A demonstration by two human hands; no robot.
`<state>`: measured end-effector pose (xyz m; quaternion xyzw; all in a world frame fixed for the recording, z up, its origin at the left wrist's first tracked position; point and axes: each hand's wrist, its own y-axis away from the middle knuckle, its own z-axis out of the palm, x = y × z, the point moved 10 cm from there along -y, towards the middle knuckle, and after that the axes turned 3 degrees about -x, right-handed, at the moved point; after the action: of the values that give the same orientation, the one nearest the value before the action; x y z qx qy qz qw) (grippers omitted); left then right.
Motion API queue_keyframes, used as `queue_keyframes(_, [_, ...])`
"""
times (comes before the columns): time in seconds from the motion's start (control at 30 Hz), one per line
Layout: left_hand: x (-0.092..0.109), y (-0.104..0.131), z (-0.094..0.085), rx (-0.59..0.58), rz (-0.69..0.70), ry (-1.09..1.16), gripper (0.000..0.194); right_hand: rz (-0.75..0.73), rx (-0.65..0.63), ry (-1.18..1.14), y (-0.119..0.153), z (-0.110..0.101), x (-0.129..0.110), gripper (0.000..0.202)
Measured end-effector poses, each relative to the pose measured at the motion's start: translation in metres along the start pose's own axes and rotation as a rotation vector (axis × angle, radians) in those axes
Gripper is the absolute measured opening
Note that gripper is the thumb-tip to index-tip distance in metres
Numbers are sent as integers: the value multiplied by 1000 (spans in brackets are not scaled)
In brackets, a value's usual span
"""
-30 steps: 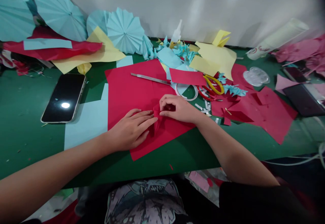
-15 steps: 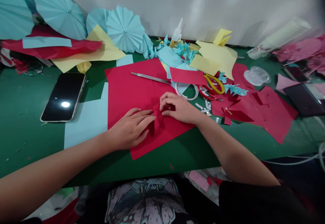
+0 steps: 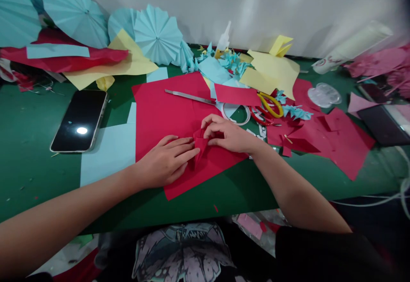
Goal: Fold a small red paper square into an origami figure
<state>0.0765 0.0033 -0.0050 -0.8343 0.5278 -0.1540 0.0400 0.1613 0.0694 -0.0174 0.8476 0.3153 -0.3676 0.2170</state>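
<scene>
A small folded piece of red paper [image 3: 200,145] lies on a large red sheet [image 3: 163,115] on the green table [image 3: 205,205]. My left hand [image 3: 169,158] rests on the sheet from the left, fingers pressed together and the fingertips on the left side of the folded piece. From the right, my right hand [image 3: 226,133] pinches the upper right edge of that piece with curled fingers. A metal craft knife [image 3: 189,97] lies across the sheet above my hands. A roll of white tape [image 3: 237,114] sits just beyond my right hand.
A phone [image 3: 80,121] and light blue paper [image 3: 109,154] lie at the left. Pleated blue fans [image 3: 157,39] stand along the wall. Yellow-handled scissors [image 3: 271,105], red scissors, a glue bottle [image 3: 223,41] and red scraps [image 3: 336,137] are at the right. A dark device [image 3: 384,124] lies farther right.
My left thumb or finger has shifted slightly right onto the folded red piece, and more of its pointed shape shows. My right hand has moved a little.
</scene>
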Motion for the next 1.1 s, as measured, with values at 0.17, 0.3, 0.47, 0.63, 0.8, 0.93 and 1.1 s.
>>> queue_keyframes(0.17, [2,0,2,-33,-2,-32,35,-17,-4,10,-1,0,-1,3])
queue_keyframes(0.3, [3,-1,4,-56,1,-74,37,-13,-13,17,0,1,-2,5])
queue_keyframes(0.47, [4,0,6,-68,4,-96,39,-28,-4,36,0,2,-2,7])
queue_keyframes(0.63, [4,-1,10,-110,3,-109,41,-16,-4,47,-1,2,-1,5])
queue_keyframes(0.8, [5,-1,8,-94,8,-118,39,2,49,100,2,-4,-3,6])
queue_keyframes(0.93, [5,0,8,-90,13,-119,39,-20,75,126,2,-5,-6,5])
queue_keyframes(1.1, [4,-1,7,-83,10,-122,39,18,59,63,2,-2,-5,12])
